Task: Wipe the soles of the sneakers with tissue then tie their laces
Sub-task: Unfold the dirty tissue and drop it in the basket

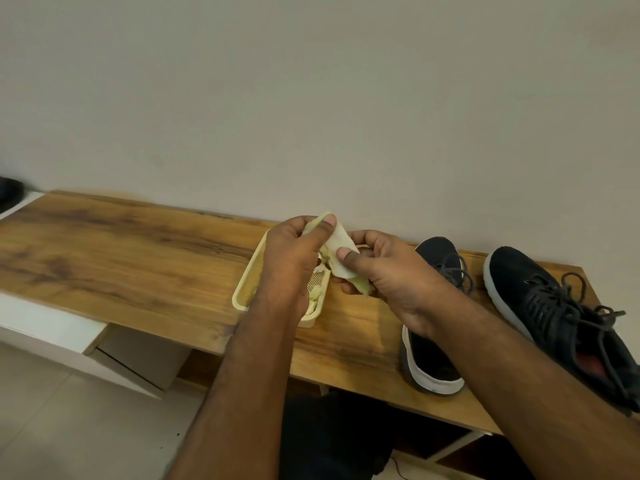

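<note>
Both hands hold a pale folded tissue (337, 252) above the wooden table (138, 268). My left hand (294, 258) pinches its upper end between thumb and fingers. My right hand (384, 271) pinches the lower part, thumb on top. Two dark navy sneakers with white soles stand upright at the right. The nearer sneaker (433, 362) lies partly under my right forearm. The far right sneaker (554, 306) shows loose grey laces.
A cream perforated tray (247, 289) holding more tissue sits under my left hand. The table stands against a plain wall (311, 98). A white cabinet (52, 327) stands at the left, tiled floor below. A dark object (10, 192) sits at the far left edge.
</note>
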